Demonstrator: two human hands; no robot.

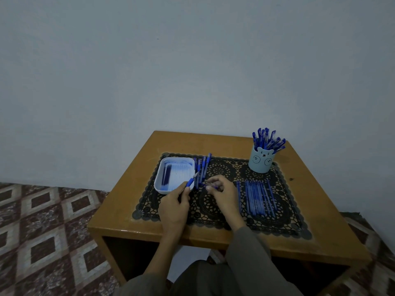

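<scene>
Head view, looking down on a small wooden surface (128,201) set against a pale wall (192,71); a black lace mat (222,167) covers most of its top. Left hand (174,208): fingers curled, thumb and forefinger clamped on a blue tip piece (190,180), whose pale point aims up and away from the person, over the near right corner of the tray (158,184). Right hand (223,193): fingertips pinched on a short dark piece (211,185), too small to identify, held just above the mat. Both hands are closed on their own pieces; the two pieces lie near each other but apart, with a narrow gap between the hands. Tray: white, rectangular, just beyond the left hand; a few dark blue refills (166,174) lie lengthwise along its left side. Pens (203,167): a row of blue ones flat on the mat, between the tray and the right hand, either touching the tray's right wall or just beside it; which cannot be told. Rods (257,197): a row of thin blue ones laid side by side on the mat, just right of the right hand, pointing away from the person. Cup (259,163): pale blue with a bear face, upright on the mat's far right corner, well beyond the right hand, packed with standing pens (268,139), some leaning. A grey sleeve (245,242) covers the right forearm; patterned floor (42,221) shows left of the left hand.
</scene>
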